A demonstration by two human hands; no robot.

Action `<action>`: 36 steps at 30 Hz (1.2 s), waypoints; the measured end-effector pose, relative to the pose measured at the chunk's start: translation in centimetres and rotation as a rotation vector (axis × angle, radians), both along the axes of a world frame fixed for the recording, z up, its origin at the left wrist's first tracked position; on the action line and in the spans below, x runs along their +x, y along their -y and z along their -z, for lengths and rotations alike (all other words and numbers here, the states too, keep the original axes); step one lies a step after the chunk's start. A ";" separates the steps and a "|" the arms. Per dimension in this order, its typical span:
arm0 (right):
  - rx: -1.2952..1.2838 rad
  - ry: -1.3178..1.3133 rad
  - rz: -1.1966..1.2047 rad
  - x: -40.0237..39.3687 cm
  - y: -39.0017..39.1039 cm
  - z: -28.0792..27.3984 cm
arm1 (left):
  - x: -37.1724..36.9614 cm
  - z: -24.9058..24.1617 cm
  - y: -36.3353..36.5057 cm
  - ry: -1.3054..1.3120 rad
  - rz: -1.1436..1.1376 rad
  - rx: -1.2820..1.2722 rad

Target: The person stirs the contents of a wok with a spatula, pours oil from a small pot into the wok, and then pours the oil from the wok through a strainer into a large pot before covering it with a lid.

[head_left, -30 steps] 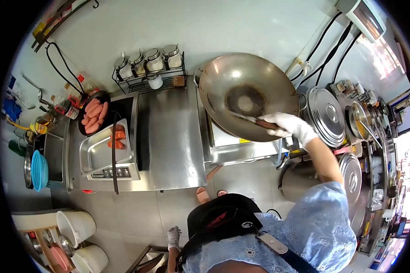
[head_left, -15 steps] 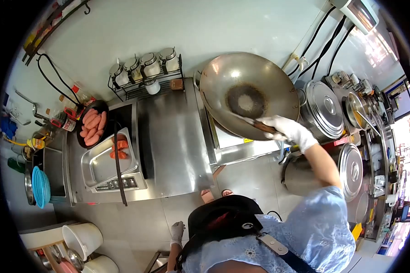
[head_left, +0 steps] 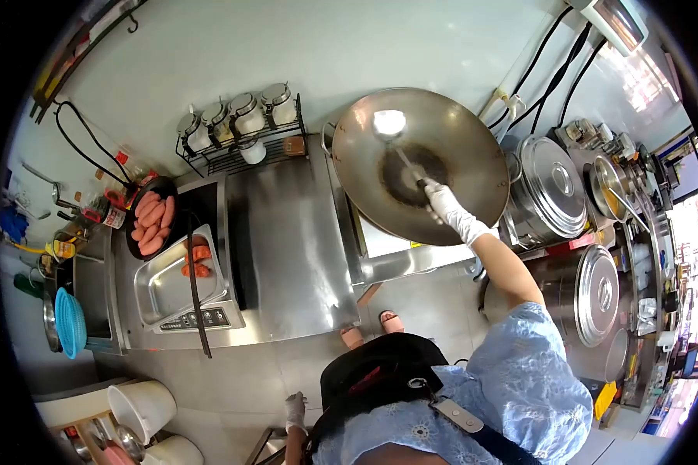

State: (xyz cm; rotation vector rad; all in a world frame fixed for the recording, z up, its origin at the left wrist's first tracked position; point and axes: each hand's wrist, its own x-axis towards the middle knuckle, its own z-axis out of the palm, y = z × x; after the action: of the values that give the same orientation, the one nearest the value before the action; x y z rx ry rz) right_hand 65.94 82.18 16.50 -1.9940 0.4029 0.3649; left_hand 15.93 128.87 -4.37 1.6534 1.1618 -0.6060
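Observation:
In a white glove, my right hand (head_left: pixel 447 208) is closed on the handle of a metal ladle (head_left: pixel 389 124), over the inside of a large wok (head_left: pixel 473 147). The ladle's bowl is near the wok's far wall and looks bright white. Dark staining marks the wok's bottom. My left hand (head_left: pixel 295 411), also gloved, hangs low beside my body over the floor; its fingers look curled, but what they hold, if anything, is too small to tell.
Left of the wok are a steel counter (head_left: pixel 287 256), a rack of jars (head_left: pixel 240 139), a black pan of sausages (head_left: pixel 143 248) and a steel tray (head_left: pixel 163 287) with reddish pieces. Lidded pots (head_left: pixel 551 186) stand at the right.
My right hand has moved left and farther into the wok. The ladle's bowl now shows near the far wall. My left hand still hangs low.

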 end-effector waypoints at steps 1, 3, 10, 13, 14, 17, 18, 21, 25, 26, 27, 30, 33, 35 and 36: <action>0.117 -0.106 -0.072 -0.7 -0.2 -0.9 | 0.3 0.0 0.3 -0.001 0.046 0.017; 0.104 -0.258 -0.374 -3.6 0.7 -9.4 | 1.0 -0.6 2.6 0.022 -0.032 -0.009; -1.018 0.196 -0.646 -1.5 17.5 -7.7 | 1.9 2.2 9.2 0.050 -0.059 -0.152; -0.803 0.267 -0.154 1.7 14.8 -2.6 | 2.2 2.0 10.4 0.059 0.006 -0.128; -0.763 0.261 -0.088 2.2 12.7 -1.6 | 2.4 1.9 10.7 0.071 -0.021 -0.110; -0.410 0.431 0.076 4.5 7.0 3.7 | 3.6 -1.3 11.9 0.069 -0.113 -0.049; -0.118 0.354 0.112 5.2 5.1 4.9 | 3.5 -1.6 11.7 0.067 -0.111 -0.041; 0.305 0.107 0.101 5.0 -0.4 2.9 | 2.4 -1.3 11.5 0.076 -0.086 -0.019; 0.264 -0.011 -0.013 2.9 -1.1 -2.3 | 2.1 -2.1 12.2 0.043 0.014 0.044; 0.242 -0.027 -0.029 2.6 -0.3 -2.7 | 1.5 -1.4 12.2 0.045 -0.021 -0.008; 0.103 0.116 -0.076 3.6 1.2 -0.8 | 1.0 -0.7 12.2 0.045 -0.054 -0.061; -0.562 0.660 -0.124 6.7 7.5 4.4 | 0.4 0.7 11.8 -0.017 -0.071 -0.124; -0.856 0.251 -0.049 4.1 11.5 -0.8 | 1.7 -2.2 12.1 0.119 0.007 -0.035; -0.993 0.176 -0.133 2.0 13.7 -3.4 | 2.1 -0.3 11.0 0.066 -0.033 -0.056; -1.028 0.190 -0.232 0.9 14.7 -4.5 | 1.8 0.6 10.5 0.010 -0.070 -0.077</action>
State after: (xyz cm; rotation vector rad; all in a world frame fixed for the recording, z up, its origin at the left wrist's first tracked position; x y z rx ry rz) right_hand 66.85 67.49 20.97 -3.0645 0.2474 0.0926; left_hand 17.69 118.34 -4.97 1.5428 1.1695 -0.5904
